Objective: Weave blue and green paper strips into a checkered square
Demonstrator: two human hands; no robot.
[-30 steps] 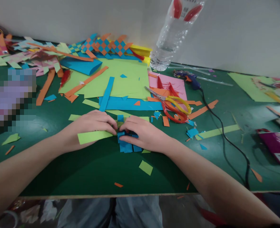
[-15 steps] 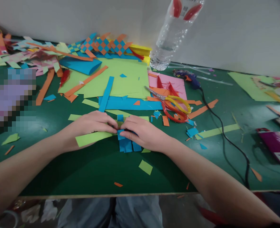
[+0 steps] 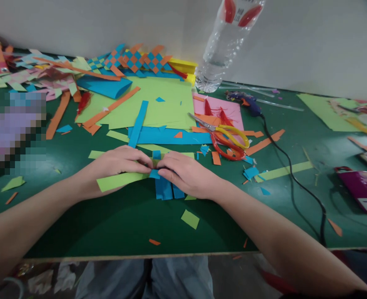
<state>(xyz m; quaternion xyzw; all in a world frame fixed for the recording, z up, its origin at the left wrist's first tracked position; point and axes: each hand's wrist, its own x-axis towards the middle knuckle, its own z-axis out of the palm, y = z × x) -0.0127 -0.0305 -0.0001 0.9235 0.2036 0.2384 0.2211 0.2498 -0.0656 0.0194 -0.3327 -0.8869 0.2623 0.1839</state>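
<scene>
My left hand (image 3: 124,164) is closed, its fingertips pinching a light green paper strip (image 3: 116,182) that sticks out to the left under the hand. Close beside it, my right hand (image 3: 186,172) is closed on the folded blue paper strips (image 3: 163,189), thumb and fingers at their upper end. The strips' lower ends hang toward me below the right hand. Where green and blue cross, the fingertips hide most of the joint. A separate blue strip (image 3: 139,123) slants up from behind my left hand.
Scissors (image 3: 217,133) with red and yellow handles lie beyond my right hand. Behind are green paper sheets (image 3: 167,93), woven paper fish (image 3: 135,60) and a water bottle (image 3: 219,54). A blue glue gun (image 3: 248,104) trails a black cord (image 3: 291,162) along the right side.
A small blue flap between the fingertips has shifted slightly left and flattened under the right thumb. Both hands otherwise stay in place; the whole view has drifted slightly.
</scene>
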